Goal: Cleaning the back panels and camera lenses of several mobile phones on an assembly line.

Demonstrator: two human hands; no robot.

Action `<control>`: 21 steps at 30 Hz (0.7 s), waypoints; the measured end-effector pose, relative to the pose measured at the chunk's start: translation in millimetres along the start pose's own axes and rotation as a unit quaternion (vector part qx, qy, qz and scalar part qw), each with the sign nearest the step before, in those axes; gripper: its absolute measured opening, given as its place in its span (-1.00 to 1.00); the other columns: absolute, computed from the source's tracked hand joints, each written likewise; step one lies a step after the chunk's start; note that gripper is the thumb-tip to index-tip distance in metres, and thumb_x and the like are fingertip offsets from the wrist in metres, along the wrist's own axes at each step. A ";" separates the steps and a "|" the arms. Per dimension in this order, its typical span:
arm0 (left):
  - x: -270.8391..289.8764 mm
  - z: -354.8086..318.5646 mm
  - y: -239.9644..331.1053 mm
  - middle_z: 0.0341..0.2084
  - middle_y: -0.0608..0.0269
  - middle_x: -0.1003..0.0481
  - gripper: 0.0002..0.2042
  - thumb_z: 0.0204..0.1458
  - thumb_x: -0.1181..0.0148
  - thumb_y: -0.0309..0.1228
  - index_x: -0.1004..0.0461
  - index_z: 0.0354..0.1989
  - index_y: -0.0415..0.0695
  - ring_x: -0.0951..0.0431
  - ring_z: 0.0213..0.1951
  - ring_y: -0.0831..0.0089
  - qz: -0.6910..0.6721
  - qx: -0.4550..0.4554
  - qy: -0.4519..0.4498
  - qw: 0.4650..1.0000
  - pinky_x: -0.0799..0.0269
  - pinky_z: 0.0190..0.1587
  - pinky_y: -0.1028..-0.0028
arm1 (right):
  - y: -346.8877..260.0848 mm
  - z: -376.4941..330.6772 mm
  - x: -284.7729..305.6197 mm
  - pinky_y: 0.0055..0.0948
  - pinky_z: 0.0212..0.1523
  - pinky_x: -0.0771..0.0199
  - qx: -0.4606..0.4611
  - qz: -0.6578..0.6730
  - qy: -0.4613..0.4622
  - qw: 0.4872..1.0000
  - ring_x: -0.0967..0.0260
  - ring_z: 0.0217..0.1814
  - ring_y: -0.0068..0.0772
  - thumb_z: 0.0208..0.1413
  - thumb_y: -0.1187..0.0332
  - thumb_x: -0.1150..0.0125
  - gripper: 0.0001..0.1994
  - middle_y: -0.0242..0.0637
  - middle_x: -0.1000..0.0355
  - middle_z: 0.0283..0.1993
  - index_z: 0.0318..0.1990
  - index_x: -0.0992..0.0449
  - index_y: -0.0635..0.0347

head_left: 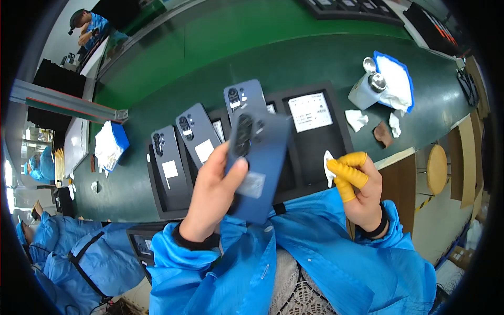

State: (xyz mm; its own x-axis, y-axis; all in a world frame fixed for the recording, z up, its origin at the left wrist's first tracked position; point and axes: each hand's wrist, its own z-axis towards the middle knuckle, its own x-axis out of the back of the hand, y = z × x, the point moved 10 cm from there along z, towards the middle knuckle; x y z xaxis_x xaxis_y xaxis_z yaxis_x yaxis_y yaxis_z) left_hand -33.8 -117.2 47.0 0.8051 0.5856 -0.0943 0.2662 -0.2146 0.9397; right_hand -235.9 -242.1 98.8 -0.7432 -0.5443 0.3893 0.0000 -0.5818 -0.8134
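My left hand (212,186) grips a dark blue smartphone (268,163) by its left edge, its camera side facing up, above a black tray (344,131). A pale rectangular label sits on the phone's back, under my thumb's tip. My right hand (362,189), with yellow finger cots on several fingers, pinches a small white wipe (328,168) just off the tray's right edge. Several more phones lie camera side up in the tray, among them a grey one (197,131) with a white sticker. A white printed label (310,112) lies in the tray's right compartment.
On the right, a white bottle (366,92) stands beside a blue box of white wipes (397,79). Crumpled wipes (356,120) and a brown scrap (382,134) lie nearer. Another blue wipe box (118,142) is at left. A person in blue (79,252) sits at my left.
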 end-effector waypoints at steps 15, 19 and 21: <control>60.9 -95.0 -75.7 -0.18 0.01 -0.56 -0.32 -0.11 -0.37 -0.59 -0.18 0.23 -0.29 -0.59 -0.13 0.35 0.256 -0.030 0.153 0.954 -0.49 -0.06 0.41 | 7.9 -11.3 -125.0 -0.32 -0.25 -0.40 0.016 -0.133 -0.217 0.967 -0.33 -0.29 -0.19 -0.20 0.65 -0.16 -0.61 -0.24 -0.37 -0.21 -0.12 -0.62 0.25; 63.1 -93.3 -82.8 -0.11 0.02 -0.55 -0.31 -0.09 -0.35 -0.56 -0.21 0.27 -0.27 -0.58 -0.08 0.32 0.248 0.003 0.143 0.958 -0.46 0.01 0.41 | 8.2 -12.3 -125.9 -0.30 -0.24 -0.38 0.017 -0.161 -0.216 0.963 -0.33 -0.29 -0.19 -0.21 0.65 -0.16 -0.61 -0.24 -0.37 -0.22 -0.12 -0.61 0.27; 63.4 -93.1 -84.6 -0.10 0.03 -0.56 -0.30 -0.09 -0.34 -0.55 -0.20 0.29 -0.26 -0.58 -0.07 0.32 0.243 0.001 0.145 0.959 -0.45 0.02 0.42 | 6.5 -11.3 -126.8 -0.30 -0.24 -0.37 0.021 -0.159 -0.221 0.962 -0.33 -0.29 -0.18 -0.21 0.65 -0.16 -0.61 -0.23 -0.37 -0.22 -0.11 -0.60 0.28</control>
State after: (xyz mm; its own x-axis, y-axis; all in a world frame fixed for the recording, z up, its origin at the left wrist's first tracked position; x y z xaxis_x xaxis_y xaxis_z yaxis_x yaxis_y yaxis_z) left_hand -54.6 10.9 -7.9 0.6527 0.6093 0.4503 -0.1023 -0.5180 0.8493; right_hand -149.3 -170.0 39.3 -0.3525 -0.5327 0.7694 -0.1465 -0.7807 -0.6075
